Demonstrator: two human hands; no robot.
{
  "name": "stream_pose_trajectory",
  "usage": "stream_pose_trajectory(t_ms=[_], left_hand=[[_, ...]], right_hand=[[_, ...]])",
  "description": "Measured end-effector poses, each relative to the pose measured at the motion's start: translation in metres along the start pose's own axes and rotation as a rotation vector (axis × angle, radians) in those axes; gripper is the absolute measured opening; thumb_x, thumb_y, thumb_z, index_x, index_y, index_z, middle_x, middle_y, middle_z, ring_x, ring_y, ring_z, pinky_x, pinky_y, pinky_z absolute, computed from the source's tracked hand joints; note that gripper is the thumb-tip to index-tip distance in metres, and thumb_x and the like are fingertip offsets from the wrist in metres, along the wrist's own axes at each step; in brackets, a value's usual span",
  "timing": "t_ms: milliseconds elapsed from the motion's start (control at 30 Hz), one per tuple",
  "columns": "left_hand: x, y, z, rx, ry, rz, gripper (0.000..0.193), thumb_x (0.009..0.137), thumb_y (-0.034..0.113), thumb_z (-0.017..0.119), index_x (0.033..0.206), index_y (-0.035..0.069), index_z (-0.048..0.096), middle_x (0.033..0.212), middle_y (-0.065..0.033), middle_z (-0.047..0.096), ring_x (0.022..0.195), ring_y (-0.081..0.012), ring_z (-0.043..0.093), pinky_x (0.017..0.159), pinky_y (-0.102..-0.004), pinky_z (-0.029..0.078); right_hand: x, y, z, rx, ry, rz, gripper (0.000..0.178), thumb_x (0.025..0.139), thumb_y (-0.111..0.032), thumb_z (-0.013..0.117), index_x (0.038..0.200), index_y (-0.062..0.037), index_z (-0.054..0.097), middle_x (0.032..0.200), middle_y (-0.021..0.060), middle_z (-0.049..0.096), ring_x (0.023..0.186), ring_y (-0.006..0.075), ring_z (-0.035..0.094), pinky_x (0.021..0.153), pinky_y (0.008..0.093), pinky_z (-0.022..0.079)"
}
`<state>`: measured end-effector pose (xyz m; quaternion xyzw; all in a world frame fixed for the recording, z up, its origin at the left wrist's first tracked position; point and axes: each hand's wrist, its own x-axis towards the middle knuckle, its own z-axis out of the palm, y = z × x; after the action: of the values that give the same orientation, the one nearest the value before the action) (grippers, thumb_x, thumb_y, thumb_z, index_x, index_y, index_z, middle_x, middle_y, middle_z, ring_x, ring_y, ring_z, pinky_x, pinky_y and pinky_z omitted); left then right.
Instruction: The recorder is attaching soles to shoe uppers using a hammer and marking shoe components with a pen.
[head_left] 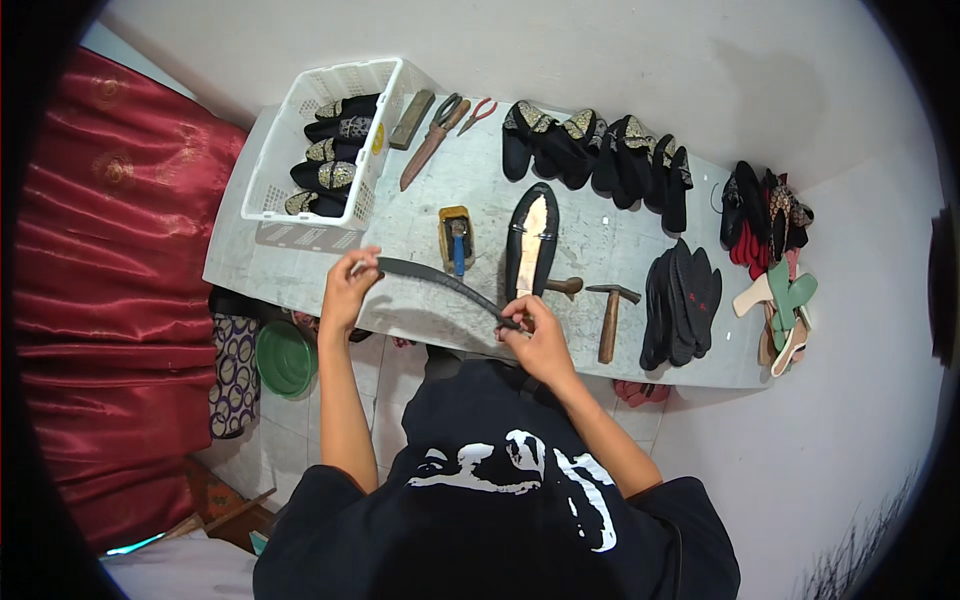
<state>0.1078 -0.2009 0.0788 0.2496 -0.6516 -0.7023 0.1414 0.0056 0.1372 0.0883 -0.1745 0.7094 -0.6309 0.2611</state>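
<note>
My left hand [348, 295] pinches one end of a long, thin dark strip [440, 280], which looks flexible. At the strip's other end, my right hand [537, 338] has its fingers closed on it. The strip bows between both hands, above the front part of the table. Just beyond my right hand lies a black shoe [533, 235] with its pale, unfinished underside up. A wooden handle [565, 287] sticks out beside the shoe; its other end is hidden. Left of the shoe sits a small yellow tray [455, 215] with a blue-handled brush [459, 252] in it.
A hammer [609, 325] and stacked black soles [680, 305] lie to the right, with green and cream sole pieces [788, 305] farther along. Finished black shoes [575, 145] line the back. A white basket [255, 185] of shoes, scissors [447, 112] and red-handled pliers [478, 115] are at back left.
</note>
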Motion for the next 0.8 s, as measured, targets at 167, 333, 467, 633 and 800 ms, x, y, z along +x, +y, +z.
stream_pose_trajectory(t_ms=[167,333,467,633,800], left_hand=[[-0.007,-0.063,-0.076,0.0,-0.062,-0.261,0.018,0.094,-0.007,0.06,0.107,0.004,0.068,0.113,-0.0059,0.068,0.094,-0.0103,0.064,0.089,-0.0259,0.056],[0.012,-0.089,-0.062,0.05,0.08,-0.26,0.019,0.092,-0.004,0.065,0.107,-0.002,0.076,0.095,-0.0056,0.074,0.079,-0.0103,0.068,0.074,-0.0239,0.057],[0.031,-0.117,-0.065,0.197,-0.026,-0.238,0.024,0.089,-0.002,0.073,0.113,0.001,0.076,0.103,-0.007,0.073,0.088,-0.0134,0.071,0.078,-0.0258,0.059],[0.051,-0.147,-0.07,0.436,-0.145,-0.16,0.036,0.085,0.001,0.076,0.121,0.006,0.074,0.103,-0.0099,0.077,0.089,-0.0175,0.076,0.079,-0.0295,0.059],[0.063,-0.153,-0.074,0.514,-0.239,-0.205,0.029,0.084,0.0,0.076,0.113,0.003,0.077,0.101,-0.0113,0.079,0.09,-0.0185,0.077,0.082,-0.0307,0.059]], right_hand=[[-0.002,-0.015,0.057,-0.187,0.028,0.004,0.025,0.082,-0.015,0.083,0.098,0.0004,0.071,0.121,0.0137,0.057,0.103,0.0248,0.065,0.077,0.0321,0.057],[0.025,0.042,0.093,-0.391,0.152,-0.014,0.012,0.086,0.001,0.074,0.098,0.0011,0.077,0.132,0.0232,0.064,0.098,0.0349,0.072,0.08,0.038,0.06],[0.042,0.095,0.11,-0.425,0.272,0.075,0.02,0.084,0.004,0.071,0.104,0.002,0.076,0.128,0.0221,0.07,0.112,0.039,0.07,0.093,0.04,0.059],[0.054,0.143,0.114,-0.502,0.34,0.048,0.026,0.083,0.01,0.064,0.106,0.0032,0.076,0.127,0.0219,0.071,0.117,0.0399,0.069,0.103,0.0418,0.054],[0.056,0.155,0.116,-0.602,0.366,0.073,0.033,0.082,0.01,0.062,0.112,0.003,0.074,0.129,0.0215,0.069,0.117,0.0399,0.068,0.102,0.0409,0.053]])
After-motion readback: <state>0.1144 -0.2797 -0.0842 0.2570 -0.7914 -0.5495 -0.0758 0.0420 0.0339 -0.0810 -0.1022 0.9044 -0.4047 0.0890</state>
